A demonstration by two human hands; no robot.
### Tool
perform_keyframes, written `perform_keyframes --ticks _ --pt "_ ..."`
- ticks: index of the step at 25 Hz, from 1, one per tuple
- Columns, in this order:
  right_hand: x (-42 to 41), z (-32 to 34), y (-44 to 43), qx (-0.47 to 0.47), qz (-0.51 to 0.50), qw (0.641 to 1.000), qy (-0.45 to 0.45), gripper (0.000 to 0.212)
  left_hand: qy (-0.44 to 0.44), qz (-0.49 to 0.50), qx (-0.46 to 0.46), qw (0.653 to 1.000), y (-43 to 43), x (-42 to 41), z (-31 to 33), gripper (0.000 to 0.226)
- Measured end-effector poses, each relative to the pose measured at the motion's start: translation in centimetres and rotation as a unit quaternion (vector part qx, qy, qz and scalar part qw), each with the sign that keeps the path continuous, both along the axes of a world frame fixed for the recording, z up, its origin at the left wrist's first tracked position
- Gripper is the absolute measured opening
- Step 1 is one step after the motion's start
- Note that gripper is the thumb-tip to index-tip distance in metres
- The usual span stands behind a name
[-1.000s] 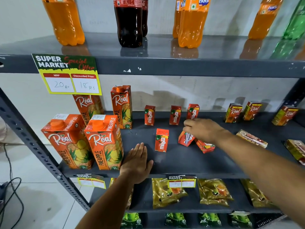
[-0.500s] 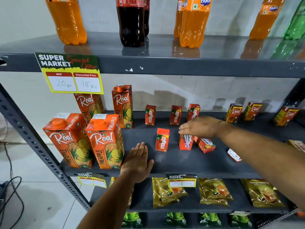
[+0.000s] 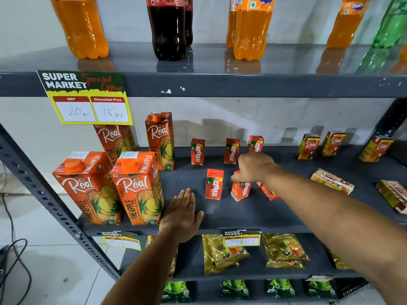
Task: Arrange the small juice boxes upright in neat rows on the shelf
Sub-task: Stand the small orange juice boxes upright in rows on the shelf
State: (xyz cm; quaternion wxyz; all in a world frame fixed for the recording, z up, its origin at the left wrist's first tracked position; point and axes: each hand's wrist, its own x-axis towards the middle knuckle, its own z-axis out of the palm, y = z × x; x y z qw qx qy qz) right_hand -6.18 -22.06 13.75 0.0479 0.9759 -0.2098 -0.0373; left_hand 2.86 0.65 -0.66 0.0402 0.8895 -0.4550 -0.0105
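Right, the right hand (image 3: 253, 167) is clamped over the top of one small Maaza juice box (image 3: 240, 191), fingers curled down round its upper end; the box stands slightly tilted, mid-depth on the middle shelf (image 3: 242, 214). Another Maaza box (image 3: 214, 184) stands upright just left of it, not touching. A third small box (image 3: 267, 192) lies flat right behind the held one, under the wrist; contact is hard to call from here. Three more Maaza boxes (image 3: 231, 151) stand in a row along the shelf's back edge.

Right arm is stretched in from the right, wrist bent downward. Left hand (image 3: 181, 214) lies flat, palm down, fingers together and holding nothing, at the shelf's front edge beside the big Real Pineapple cartons (image 3: 137, 188).

Small Real boxes (image 3: 308, 147) stand toward the back right corner. Price tag (image 3: 88, 97) on the shelf above reads "SUPER MARKET Special Offer", MRP 20 Rs, Discounted Price 18 Rs. Fanta bottles (image 3: 252, 27) up top.
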Motion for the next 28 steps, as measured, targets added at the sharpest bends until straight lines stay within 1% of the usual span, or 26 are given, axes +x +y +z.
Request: perform_keyframes --ticks 2,4,6,7,8,10,12,14,15,16,17,19,20,21,22,23,24,25,26,28 --pt "0.1 0.5 0.5 0.044 -0.039 0.998 0.014 0.055 0.002 0.001 0.002 1.000 0.0 0.0 0.0 0.073" --pt "-0.5 2.3 -0.7 0.122 -0.065 0.990 0.015 0.060 0.001 0.002 0.002 1.000 0.1 0.1 0.0 0.073" --pt "-2.1 3.5 -3.5 0.177 -0.107 0.977 -0.053 0.063 0.004 0.003 -0.003 1.000 0.0 0.0 0.0 0.074" --pt "-3.5 3.2 -4.9 0.185 -0.142 0.969 -0.077 0.065 0.006 0.004 -0.003 1.000 0.0 0.0 0.0 0.074" --pt "-5.0 2.2 -5.9 0.185 -0.180 0.963 -0.080 0.067 0.007 0.004 -0.001 1.000 0.0 0.0 0.0 0.074" --pt "-8.0 -1.8 -6.3 0.188 -0.234 0.952 -0.054 0.068 0.003 0.005 0.002 1.000 -0.1 0.1 0.0 0.074" --pt "-9.2 -5.7 -5.5 0.192 -0.254 0.947 -0.045 0.071 -0.003 0.010 0.002 1.000 -0.1 0.2 0.1 0.074" --pt "-9.1 -7.4 -5.2 0.181 -0.261 0.945 -0.079 0.067 -0.002 0.015 0.013 1.000 -0.1 0.0 0.3 0.074" --pt "-9.2 -7.2 -5.6 0.173 -0.257 0.946 -0.093 0.064 -0.002 0.020 0.018 1.000 -0.1 0.0 0.3 0.074" --pt "-9.1 -6.6 -6.2 0.159 -0.239 0.952 -0.109 0.060 -0.004 0.025 0.020 0.999 -0.1 -0.1 0.3 0.074" --pt "-9.2 -5.7 -7.0 0.128 -0.199 0.965 -0.114 0.056 -0.007 0.027 0.021 0.999 -0.1 -0.2 0.4 0.074" --pt "-9.0 -3.1 -8.8 0.023 -0.053 0.994 -0.091 0.048 -0.008 0.024 0.025 0.999 -0.1 -0.2 0.6 0.074" --pt "-8.8 -1.8 -9.4 -0.030 0.032 0.997 -0.062 0.042 -0.007 0.024 0.027 0.999 -0.1 -0.2 0.6 0.074" --pt "-8.5 -0.6 -9.7 -0.060 0.100 0.993 -0.029 0.033 -0.006 0.025 0.025 0.999 -0.1 -0.3 0.6 0.074" --pt "-8.2 0.4 -9.8 -0.093 0.163 0.982 0.012 0.026 -0.004 0.025 0.021 0.999 -0.1 -0.4 0.6 0.074" --pt "-7.9 0.9 -9.9 -0.125 0.217 0.966 0.064 0.026 -0.002 0.022 0.017 1.000 -0.1 -0.4 0.7 0.074" --pt "-7.6 1.1 -9.8 -0.153 0.280 0.943 0.094 0.026 0.001 0.020 0.016 1.000 -0.1 -0.4 0.7 0.073" --pt "-7.5 1.2 -9.7 -0.207 0.348 0.908 0.106 0.025 0.003 0.019 0.015 1.000 0.0 -0.3 0.8 0.074" --pt "-7.7 1.1 -9.5 -0.234 0.390 0.884 0.109 0.027 0.005 0.019 0.013 1.000 0.0 -0.3 0.7 0.074" --pt "-7.9 1.2 -9.7 -0.252 0.426 0.861 0.115 0.031 0.008 0.020 0.010 1.000 0.0 -0.3 0.7 0.074"
